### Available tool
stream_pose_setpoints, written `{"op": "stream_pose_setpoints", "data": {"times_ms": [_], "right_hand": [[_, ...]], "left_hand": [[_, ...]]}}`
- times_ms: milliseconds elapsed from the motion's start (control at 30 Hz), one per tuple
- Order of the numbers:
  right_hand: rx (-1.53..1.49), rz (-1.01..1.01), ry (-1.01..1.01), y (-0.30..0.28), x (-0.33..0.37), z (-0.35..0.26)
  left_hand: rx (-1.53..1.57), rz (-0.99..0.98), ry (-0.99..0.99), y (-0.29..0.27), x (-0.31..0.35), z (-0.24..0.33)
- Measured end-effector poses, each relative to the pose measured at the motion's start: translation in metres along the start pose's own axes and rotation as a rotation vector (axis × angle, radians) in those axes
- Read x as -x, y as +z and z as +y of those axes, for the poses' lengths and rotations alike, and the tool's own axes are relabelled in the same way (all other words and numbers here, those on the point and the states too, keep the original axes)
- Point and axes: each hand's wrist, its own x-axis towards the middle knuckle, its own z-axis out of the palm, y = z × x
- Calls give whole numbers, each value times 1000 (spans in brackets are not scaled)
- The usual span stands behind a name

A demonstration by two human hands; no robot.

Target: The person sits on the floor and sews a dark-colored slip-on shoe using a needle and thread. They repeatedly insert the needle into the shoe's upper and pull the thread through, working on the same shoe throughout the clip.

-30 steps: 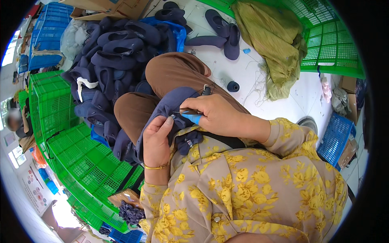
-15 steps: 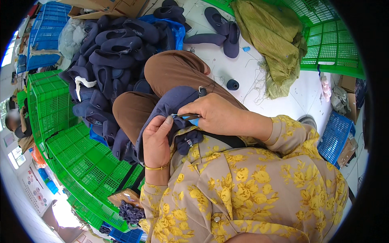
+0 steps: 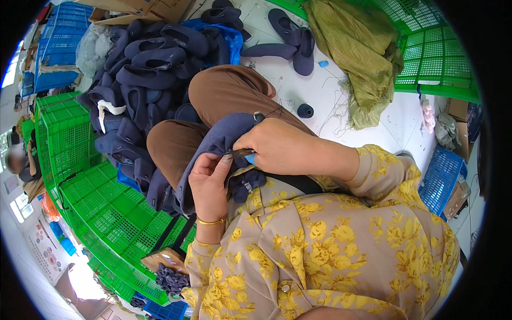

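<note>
Green plastic crates (image 3: 112, 205) stand at the person's left, next to a heap of navy shoes (image 3: 154, 77). An olive cloth (image 3: 354, 48) lies on the floor ahead, to the right. Across the brown-trousered lap rests one navy shoe (image 3: 224, 133). The right hand (image 3: 282, 146) curls its fingers around a small dark tool (image 3: 240, 153), its tip meeting the left hand (image 3: 209, 184), whose thumb and fingers pinch the shoe's edge. A dark thread spool (image 3: 305, 111) sits on the floor.

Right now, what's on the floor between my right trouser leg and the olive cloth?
In the head view, a dark spool and loose threads lie between the right trouser leg and the olive cloth.
</note>
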Motion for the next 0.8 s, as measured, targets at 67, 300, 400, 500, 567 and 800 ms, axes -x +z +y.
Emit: {"op": "stream_pose_setpoints", "data": {"times_ms": [67,300,400,500,567,800], "right_hand": [[7,17,-3,5,-1,2],[65,-52,59,-2,-3,-9],[123,-41,23,2,-4,-7],[153,2,14,11,-5,-2],[148,42,8,13,-3,-1],[-1,-71,52,-17,-6,10]], "left_hand": [[-66,32,23,1,3,-2],[-129,123,142,7,6,-18],[-177,112,138,6,5,-19],[-194,84,136,4,1,-22],[-176,84,130,5,1,-21],[35,80,-18,3,4,-5]]}}
